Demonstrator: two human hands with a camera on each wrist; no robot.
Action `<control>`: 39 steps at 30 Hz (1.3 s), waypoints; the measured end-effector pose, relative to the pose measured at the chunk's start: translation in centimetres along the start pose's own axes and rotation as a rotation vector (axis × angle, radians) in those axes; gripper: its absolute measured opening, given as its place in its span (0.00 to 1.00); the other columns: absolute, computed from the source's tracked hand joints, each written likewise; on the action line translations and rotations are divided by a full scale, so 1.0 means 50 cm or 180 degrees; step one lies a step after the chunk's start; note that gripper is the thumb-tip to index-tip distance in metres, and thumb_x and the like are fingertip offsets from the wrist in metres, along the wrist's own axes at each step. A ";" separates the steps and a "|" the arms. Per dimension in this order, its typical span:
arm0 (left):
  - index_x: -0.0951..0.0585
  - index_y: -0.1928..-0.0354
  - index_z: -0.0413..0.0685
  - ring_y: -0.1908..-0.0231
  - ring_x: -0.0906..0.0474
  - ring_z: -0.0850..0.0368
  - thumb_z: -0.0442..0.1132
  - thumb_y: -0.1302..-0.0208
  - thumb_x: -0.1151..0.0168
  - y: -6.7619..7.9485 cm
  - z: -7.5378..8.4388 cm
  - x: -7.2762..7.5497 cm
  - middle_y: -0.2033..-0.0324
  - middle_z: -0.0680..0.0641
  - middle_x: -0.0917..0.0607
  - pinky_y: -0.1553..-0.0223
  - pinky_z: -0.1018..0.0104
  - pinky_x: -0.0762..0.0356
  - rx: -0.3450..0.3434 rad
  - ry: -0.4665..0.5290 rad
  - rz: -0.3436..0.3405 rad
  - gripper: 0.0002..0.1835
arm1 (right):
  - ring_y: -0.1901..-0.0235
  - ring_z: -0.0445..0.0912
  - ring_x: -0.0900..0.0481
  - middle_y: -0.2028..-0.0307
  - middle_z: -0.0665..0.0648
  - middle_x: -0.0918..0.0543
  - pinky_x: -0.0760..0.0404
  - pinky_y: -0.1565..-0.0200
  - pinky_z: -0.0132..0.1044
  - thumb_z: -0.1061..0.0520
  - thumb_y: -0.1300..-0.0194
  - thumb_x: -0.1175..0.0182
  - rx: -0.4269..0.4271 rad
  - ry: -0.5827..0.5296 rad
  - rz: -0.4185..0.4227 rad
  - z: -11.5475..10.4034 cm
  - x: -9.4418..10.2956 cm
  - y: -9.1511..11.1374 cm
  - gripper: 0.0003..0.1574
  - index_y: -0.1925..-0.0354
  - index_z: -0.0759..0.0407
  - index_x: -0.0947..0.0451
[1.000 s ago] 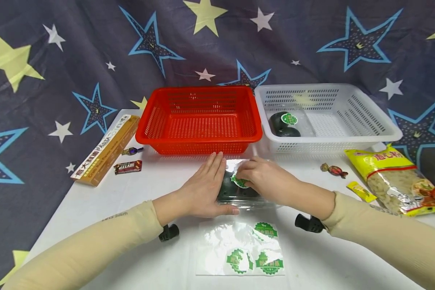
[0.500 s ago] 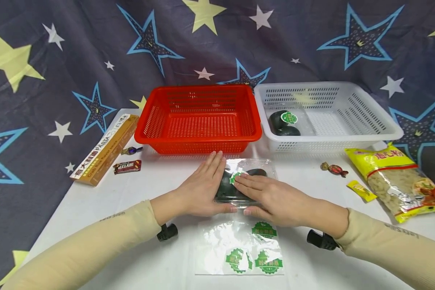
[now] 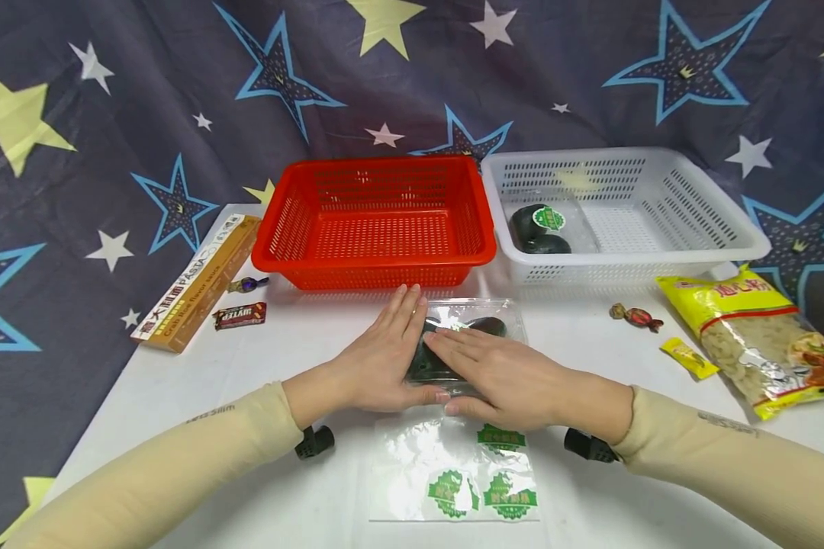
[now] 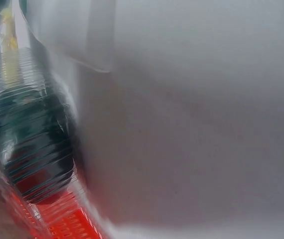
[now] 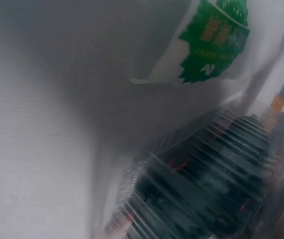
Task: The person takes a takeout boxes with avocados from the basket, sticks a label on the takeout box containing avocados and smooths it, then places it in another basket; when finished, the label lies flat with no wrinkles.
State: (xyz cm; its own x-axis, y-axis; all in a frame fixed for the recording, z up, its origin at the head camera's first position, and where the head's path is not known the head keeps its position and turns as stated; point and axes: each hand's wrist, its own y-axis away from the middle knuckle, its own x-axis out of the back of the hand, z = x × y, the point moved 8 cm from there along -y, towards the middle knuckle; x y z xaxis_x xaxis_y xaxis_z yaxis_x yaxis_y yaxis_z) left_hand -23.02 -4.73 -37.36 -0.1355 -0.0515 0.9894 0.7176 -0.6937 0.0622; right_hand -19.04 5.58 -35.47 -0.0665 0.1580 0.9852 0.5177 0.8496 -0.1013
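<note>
A clear plastic clamshell box (image 3: 516, 324) with dark green oval fruits inside lies on the white table in the middle of the head view. My left hand (image 3: 378, 366) rests flat across the box's left side, thumb along its near edge. Over the lid's middle lies my right hand (image 3: 511, 374), fingers straight and pressed on it, covering the green round sticker there. The wrist views show the ribbed box wall (image 4: 32, 144) with dark fruit behind it. Just in front of the box is a sheet (image 3: 405, 473) with several green stickers, one partly torn.
Behind the box stand a red basket (image 3: 374, 265) and a white basket (image 3: 632, 263), the latter with a stickered box (image 3: 580, 229) inside. At left are a pasta box (image 3: 199, 282), a red bar (image 3: 240, 316) and a candy (image 3: 247, 284); at right, a pasta bag (image 3: 762, 343) and candies (image 3: 638, 318).
My right hand had its fingers curled over the sticker; it has flattened out onto the lid and slid slightly left. My left hand has stayed in place.
</note>
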 end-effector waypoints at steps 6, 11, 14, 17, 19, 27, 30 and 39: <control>0.58 0.27 0.32 0.28 0.76 0.44 0.77 0.45 0.55 -0.001 0.002 0.005 0.27 0.36 0.65 0.29 0.56 0.67 -0.0042 -0.0074 0.0030 0.62 | 0.32 0.53 0.40 0.30 0.61 0.39 0.45 0.32 0.48 0.30 0.32 0.55 -0.0202 0.0473 0.0048 0.002 -0.005 -0.008 0.52 0.29 0.68 0.45; 0.56 0.28 0.30 0.28 0.70 0.41 0.75 0.44 0.53 0.000 0.005 0.006 0.27 0.33 0.61 0.29 0.56 0.64 -0.0058 -0.0136 0.0036 0.61 | 0.33 0.56 0.39 0.33 0.65 0.35 0.43 0.32 0.48 0.26 0.34 0.59 -0.0352 0.0813 0.0084 0.009 -0.008 -0.008 0.55 0.31 0.70 0.43; 0.55 0.28 0.29 0.28 0.67 0.40 0.75 0.45 0.54 0.000 0.005 0.007 0.27 0.33 0.59 0.29 0.56 0.63 -0.0035 -0.0190 0.0035 0.61 | 0.33 0.56 0.38 0.34 0.65 0.34 0.42 0.33 0.48 0.25 0.34 0.62 -0.0411 0.0885 0.0078 0.014 -0.007 -0.004 0.56 0.31 0.70 0.42; 0.55 0.28 0.30 0.27 0.67 0.41 0.77 0.45 0.55 -0.001 0.006 0.007 0.27 0.34 0.59 0.29 0.56 0.63 0.0012 -0.0221 0.0007 0.62 | 0.33 0.56 0.37 0.34 0.65 0.34 0.41 0.33 0.48 0.25 0.35 0.61 -0.0426 0.0920 0.0083 0.017 -0.004 0.005 0.56 0.32 0.70 0.41; 0.55 0.28 0.31 0.27 0.67 0.42 0.78 0.46 0.56 -0.001 0.006 0.006 0.27 0.34 0.60 0.29 0.57 0.63 0.0045 -0.0215 -0.0019 0.62 | 0.34 0.56 0.36 0.35 0.65 0.33 0.40 0.34 0.48 0.25 0.35 0.59 -0.0436 0.0927 0.0113 0.018 0.000 0.012 0.56 0.32 0.70 0.40; 0.57 0.27 0.34 0.27 0.68 0.43 0.79 0.47 0.57 -0.001 0.006 0.005 0.27 0.37 0.63 0.29 0.55 0.60 0.0160 -0.0207 -0.0121 0.63 | 0.37 0.56 0.32 0.36 0.64 0.30 0.38 0.35 0.49 0.29 0.37 0.50 -0.0250 0.0834 0.0328 0.018 0.022 0.046 0.53 0.34 0.70 0.37; 0.57 0.27 0.34 0.27 0.69 0.43 0.80 0.48 0.57 -0.003 0.007 0.005 0.27 0.37 0.64 0.29 0.54 0.59 0.0147 -0.0193 -0.0118 0.63 | 0.37 0.55 0.32 0.36 0.63 0.29 0.37 0.35 0.48 0.32 0.38 0.45 -0.0079 0.0723 0.0402 0.018 0.024 0.057 0.50 0.34 0.69 0.36; 0.57 0.27 0.33 0.27 0.71 0.44 0.80 0.48 0.57 -0.003 0.006 0.003 0.27 0.38 0.64 0.29 0.56 0.63 0.0127 -0.0189 -0.0073 0.64 | 0.35 0.51 0.33 0.35 0.58 0.31 0.36 0.37 0.48 0.37 0.40 0.38 0.0316 0.0333 0.0432 0.017 0.024 0.084 0.48 0.33 0.65 0.37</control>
State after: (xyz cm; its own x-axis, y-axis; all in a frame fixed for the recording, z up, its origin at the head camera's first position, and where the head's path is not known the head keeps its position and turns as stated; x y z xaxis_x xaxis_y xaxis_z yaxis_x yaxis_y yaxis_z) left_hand -22.92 -4.43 -37.16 -0.1123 0.0074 0.9936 0.7417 -0.6648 0.0888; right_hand -17.65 9.78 -34.84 0.0898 0.2258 0.9700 0.4288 0.8703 -0.2423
